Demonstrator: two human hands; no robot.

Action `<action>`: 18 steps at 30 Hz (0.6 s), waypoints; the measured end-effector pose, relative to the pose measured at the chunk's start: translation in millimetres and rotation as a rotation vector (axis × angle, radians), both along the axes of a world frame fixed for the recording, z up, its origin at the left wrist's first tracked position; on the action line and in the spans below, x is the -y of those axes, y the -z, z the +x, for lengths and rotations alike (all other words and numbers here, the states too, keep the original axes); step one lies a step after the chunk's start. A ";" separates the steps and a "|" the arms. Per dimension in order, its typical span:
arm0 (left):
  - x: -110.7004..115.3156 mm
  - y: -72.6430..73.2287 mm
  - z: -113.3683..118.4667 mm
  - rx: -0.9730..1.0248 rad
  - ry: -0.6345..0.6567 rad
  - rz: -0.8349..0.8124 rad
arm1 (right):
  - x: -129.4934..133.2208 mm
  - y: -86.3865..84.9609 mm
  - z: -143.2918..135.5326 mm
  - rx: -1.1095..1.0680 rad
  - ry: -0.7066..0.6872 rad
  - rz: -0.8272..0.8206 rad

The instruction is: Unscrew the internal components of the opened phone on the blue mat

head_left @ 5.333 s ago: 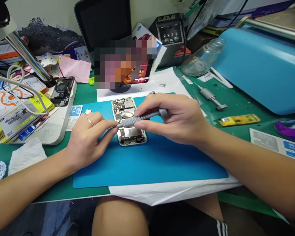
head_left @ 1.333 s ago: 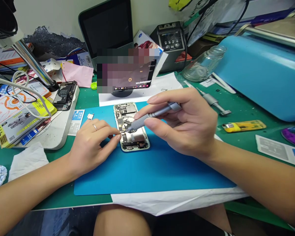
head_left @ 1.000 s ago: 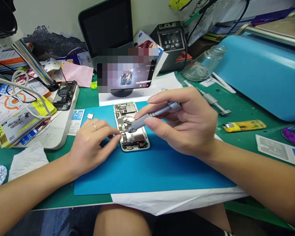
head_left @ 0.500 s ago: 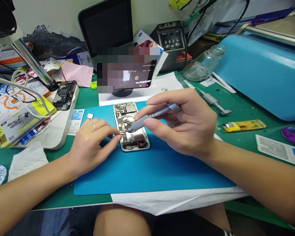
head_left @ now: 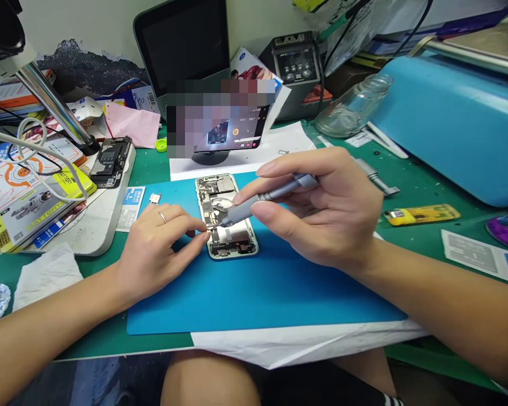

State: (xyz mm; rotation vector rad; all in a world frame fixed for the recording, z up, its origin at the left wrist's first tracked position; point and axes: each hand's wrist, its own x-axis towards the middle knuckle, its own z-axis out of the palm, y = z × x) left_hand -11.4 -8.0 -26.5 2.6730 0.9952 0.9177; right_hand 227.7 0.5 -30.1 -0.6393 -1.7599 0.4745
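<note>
An opened phone (head_left: 232,246) lies on the blue mat (head_left: 254,299), its inner parts bare. My right hand (head_left: 325,208) grips a grey screwdriver (head_left: 248,208), which slants down to the left with its tip at the phone's left side. At that same side my left hand (head_left: 163,245) has thumb and index finger brought together at the phone's edge, by the screwdriver tip. Whatever sits between those fingertips is too small to make out. A small metal part (head_left: 154,198) rests on the mat beyond my left hand.
A second opened phone (head_left: 110,162) and a yellow battery box (head_left: 38,206) lie at the left. Behind the mat stands a lit phone (head_left: 237,127) on a stand. To the right are a glass jar (head_left: 355,107), another screwdriver (head_left: 376,177) and a yellow tool (head_left: 423,215).
My right hand and the rear of the screwdriver have shifted slightly right, while the tip stays at the same spot. My left hand has hardly moved. The standing phone's screen picture differs.
</note>
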 end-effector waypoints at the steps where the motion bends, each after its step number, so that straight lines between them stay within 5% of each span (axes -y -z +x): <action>1: 0.0 0.1 -0.1 0.000 0.001 -0.001 | 0.0 0.2 0.0 -0.002 0.002 0.009; 18: -1.2 1.4 -0.3 0.003 0.018 0.003 | -0.7 1.1 -0.3 0.021 -0.026 0.040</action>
